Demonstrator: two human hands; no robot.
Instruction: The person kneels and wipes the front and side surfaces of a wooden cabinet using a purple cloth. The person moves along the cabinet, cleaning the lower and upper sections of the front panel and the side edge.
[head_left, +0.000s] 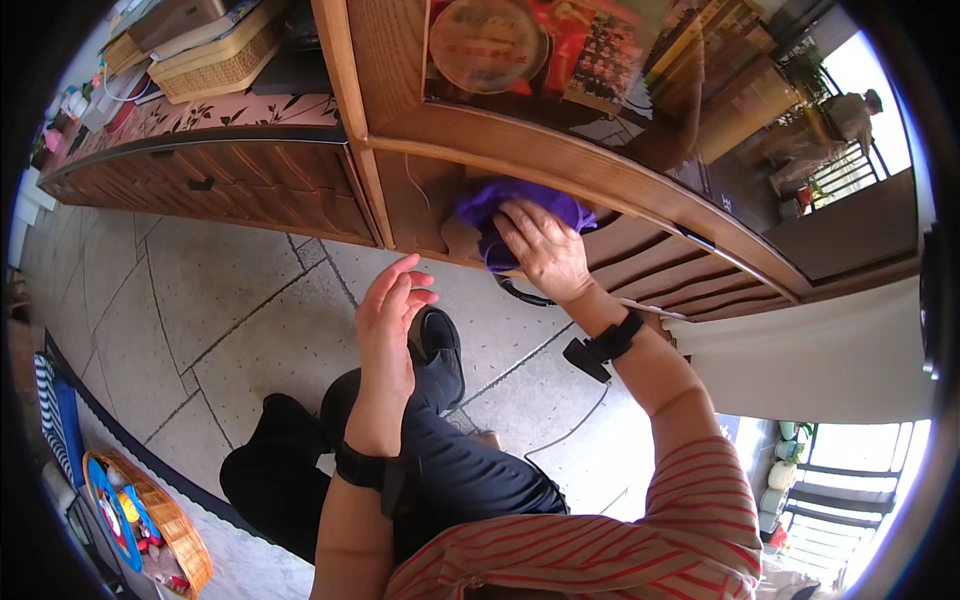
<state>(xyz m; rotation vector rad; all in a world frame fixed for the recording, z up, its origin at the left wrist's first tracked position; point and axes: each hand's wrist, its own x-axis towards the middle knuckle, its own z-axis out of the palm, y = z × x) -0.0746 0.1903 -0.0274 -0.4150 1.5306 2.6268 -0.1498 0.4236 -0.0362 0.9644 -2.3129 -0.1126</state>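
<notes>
My right hand (541, 244) presses a crumpled purple cloth (525, 201) flat against the lower front of a wooden cabinet (420, 199), below its glass-fronted part. The fingers lie over the cloth, and some of its edge hangs below them. My left hand (388, 322) is raised above the tiled floor, nearer to me, with its fingers slightly bent and apart and nothing in it. A dark band with a small device sits on each of my wrists.
Left of the cabinet stands a low wooden sideboard (202, 180) bearing a woven box (217, 67). A wicker basket (184, 536) of toys is at the lower left. A black cable (525, 296) lies under the cabinet edge. A white curtain (810, 360) hangs at the right.
</notes>
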